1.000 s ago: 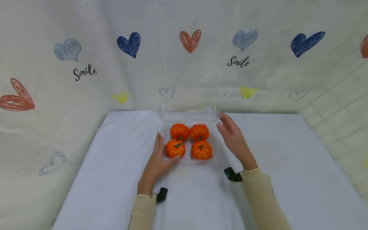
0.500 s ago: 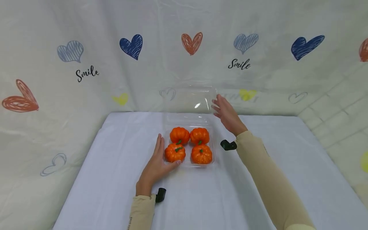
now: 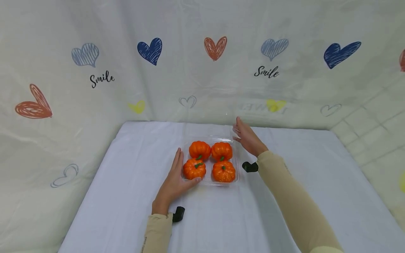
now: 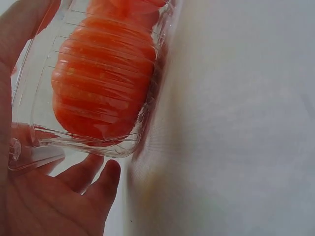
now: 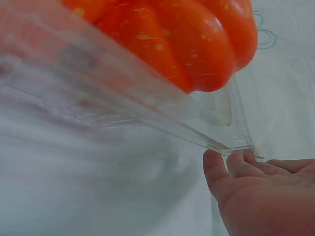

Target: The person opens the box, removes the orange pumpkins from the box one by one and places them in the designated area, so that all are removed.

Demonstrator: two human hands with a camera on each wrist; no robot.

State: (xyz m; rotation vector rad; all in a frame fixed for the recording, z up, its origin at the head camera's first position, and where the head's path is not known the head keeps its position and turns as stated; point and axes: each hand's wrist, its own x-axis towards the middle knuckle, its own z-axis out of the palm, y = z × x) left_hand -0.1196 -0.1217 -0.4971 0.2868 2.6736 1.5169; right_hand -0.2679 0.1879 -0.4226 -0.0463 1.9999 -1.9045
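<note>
On the white cloth a clear plastic clamshell box (image 3: 218, 184) holds several small orange pumpkins with green stems, among them a front left pumpkin (image 3: 194, 169) and a front right pumpkin (image 3: 224, 171). Its see-through lid (image 5: 123, 88) stands raised at the back, barely visible in the head view. My left hand (image 3: 173, 184) rests against the box's front left corner, fingers straight along the left side and thumb along the front. My right hand (image 3: 248, 137) is at the lid's right edge with fingers extended. In the right wrist view its fingertips (image 5: 215, 162) touch the clear plastic edge.
A white cloth (image 3: 126, 165) covers the table. Behind it hangs a pale curtain (image 3: 177, 73) printed with hearts and "Smile". Black camera mounts stick out from both wrists, including the right mount (image 3: 250, 167).
My right hand rose along the lid's right edge as the lid swung up, then came down a little, with the lid's top lower than half a second ago. The left hand stayed at the box.
</note>
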